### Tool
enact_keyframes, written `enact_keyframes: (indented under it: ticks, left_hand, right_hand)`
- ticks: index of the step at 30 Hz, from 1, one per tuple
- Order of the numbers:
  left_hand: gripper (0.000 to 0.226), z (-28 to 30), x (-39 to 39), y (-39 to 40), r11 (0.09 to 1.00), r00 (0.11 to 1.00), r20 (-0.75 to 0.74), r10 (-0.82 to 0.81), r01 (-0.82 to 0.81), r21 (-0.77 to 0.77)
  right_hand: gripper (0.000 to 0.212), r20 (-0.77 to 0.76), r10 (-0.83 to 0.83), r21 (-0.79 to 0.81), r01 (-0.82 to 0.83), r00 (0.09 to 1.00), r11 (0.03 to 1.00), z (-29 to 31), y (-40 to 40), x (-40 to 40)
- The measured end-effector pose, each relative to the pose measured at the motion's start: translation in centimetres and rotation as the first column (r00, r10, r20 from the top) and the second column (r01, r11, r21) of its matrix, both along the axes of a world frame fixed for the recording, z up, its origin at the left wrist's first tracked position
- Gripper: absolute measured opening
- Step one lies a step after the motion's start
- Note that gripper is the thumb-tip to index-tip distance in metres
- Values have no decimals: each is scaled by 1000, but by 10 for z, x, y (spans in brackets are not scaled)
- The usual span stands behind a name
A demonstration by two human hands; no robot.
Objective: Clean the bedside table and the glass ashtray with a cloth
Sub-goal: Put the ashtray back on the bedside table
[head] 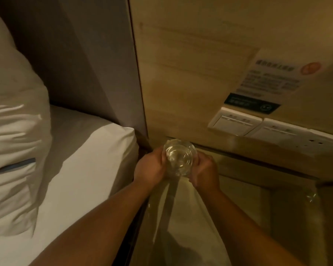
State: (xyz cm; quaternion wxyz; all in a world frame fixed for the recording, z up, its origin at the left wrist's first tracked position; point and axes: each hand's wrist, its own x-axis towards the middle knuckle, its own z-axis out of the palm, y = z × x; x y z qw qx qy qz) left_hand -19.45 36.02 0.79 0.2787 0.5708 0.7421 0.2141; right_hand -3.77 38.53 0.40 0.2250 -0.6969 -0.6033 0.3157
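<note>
A clear glass ashtray [179,158] is held up in the air between both hands, tilted so its round inside faces me. My left hand [150,167] grips its left edge and my right hand [204,172] grips its right edge. A pale cloth [188,217] hangs down from under the ashtray, pinched beneath my hands, and drapes towards the bottom of the view. The wooden bedside table [258,166] lies below and to the right, its top partly hidden by the cloth and my arms.
A bed with a white sheet [81,169] and pillow [13,116] fills the left. A wooden wall panel behind carries a printed notice [273,77] and white switches [235,121]. A padded headboard [88,60] stands between bed and panel.
</note>
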Motion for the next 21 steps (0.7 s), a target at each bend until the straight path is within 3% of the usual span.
enact_keyframes:
  ticks: [10,21]
  left_hand:
    - [31,-15,-10,16,1000,1000,9,-12,12,18]
    - [33,-25,-13,16,998,999,43,-9,6,61]
  right_hand:
    - [37,-19,-40,-25,40,999,999,-14,14,-13]
    - [34,15,6,49,-7,1000,999,-16,15,-13]
